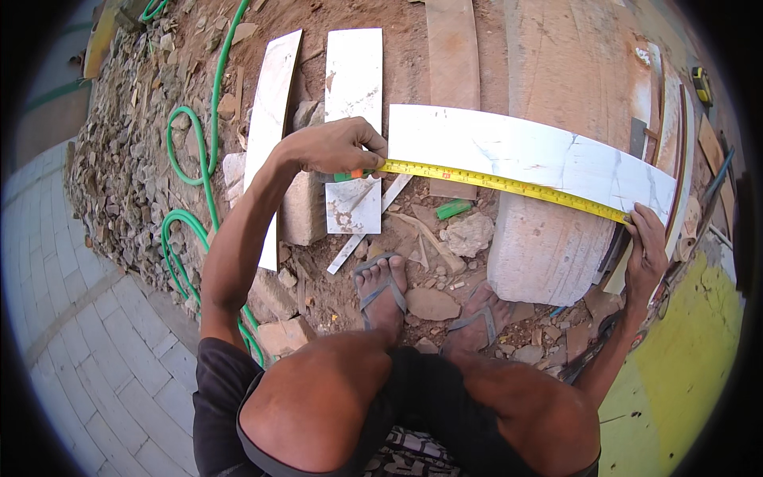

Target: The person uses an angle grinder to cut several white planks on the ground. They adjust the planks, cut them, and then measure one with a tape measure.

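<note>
A yellow tape measure (509,184) stretches along the near edge of a long white marble-look tile strip (509,139). My left hand (340,145) is closed at the tape's left end, beside the strip's left edge; a green and orange piece, probably the tape's case, shows partly beneath the fingers. At the right end my right hand (648,253) pinches the tape against the strip's near right corner. The strip rests across a large pale stone block (540,254). Under and behind my left hand lie a white tile strip (354,75) and a small stained tile piece (354,207).
Another white tile strip (274,119) leans at the left, near a green hose (213,135) and rubble (131,175). A green object (454,209) lies on the dirt. Stacked strips (671,103) and a yellow-black tape measure (702,86) are at the right. Grey paving (87,318) spreads lower left.
</note>
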`<act>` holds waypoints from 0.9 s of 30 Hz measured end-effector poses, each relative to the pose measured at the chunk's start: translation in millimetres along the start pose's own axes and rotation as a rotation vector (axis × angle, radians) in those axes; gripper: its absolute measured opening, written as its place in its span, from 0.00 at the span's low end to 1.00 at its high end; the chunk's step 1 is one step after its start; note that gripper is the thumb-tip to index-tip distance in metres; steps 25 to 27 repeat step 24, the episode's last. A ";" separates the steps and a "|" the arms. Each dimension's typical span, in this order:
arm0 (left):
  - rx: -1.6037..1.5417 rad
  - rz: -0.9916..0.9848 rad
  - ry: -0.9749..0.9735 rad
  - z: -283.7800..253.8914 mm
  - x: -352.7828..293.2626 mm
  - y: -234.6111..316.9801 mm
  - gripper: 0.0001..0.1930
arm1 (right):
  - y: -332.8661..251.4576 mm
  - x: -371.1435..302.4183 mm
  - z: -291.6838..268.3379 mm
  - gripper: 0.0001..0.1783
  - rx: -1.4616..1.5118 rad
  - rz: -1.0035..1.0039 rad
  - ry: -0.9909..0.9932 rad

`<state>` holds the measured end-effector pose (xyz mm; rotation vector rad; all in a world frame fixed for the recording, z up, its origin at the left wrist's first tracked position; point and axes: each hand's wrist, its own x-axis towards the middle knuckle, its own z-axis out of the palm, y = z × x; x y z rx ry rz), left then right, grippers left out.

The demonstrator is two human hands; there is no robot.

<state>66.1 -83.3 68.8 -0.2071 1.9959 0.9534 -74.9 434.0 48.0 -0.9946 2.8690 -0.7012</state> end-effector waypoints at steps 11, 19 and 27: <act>0.058 -0.012 -0.025 -6.9 3.3 11.4 0.12 | -1.0 -4.8 -6.1 0.15 0.003 0.003 0.017; -0.050 -0.089 0.039 4.7 -3.8 8.7 0.12 | -4.7 7.2 -2.3 0.14 0.103 0.001 0.108; -0.064 -0.140 0.029 1.4 0.2 8.2 0.13 | -3.7 1.2 1.0 0.16 0.163 0.005 0.128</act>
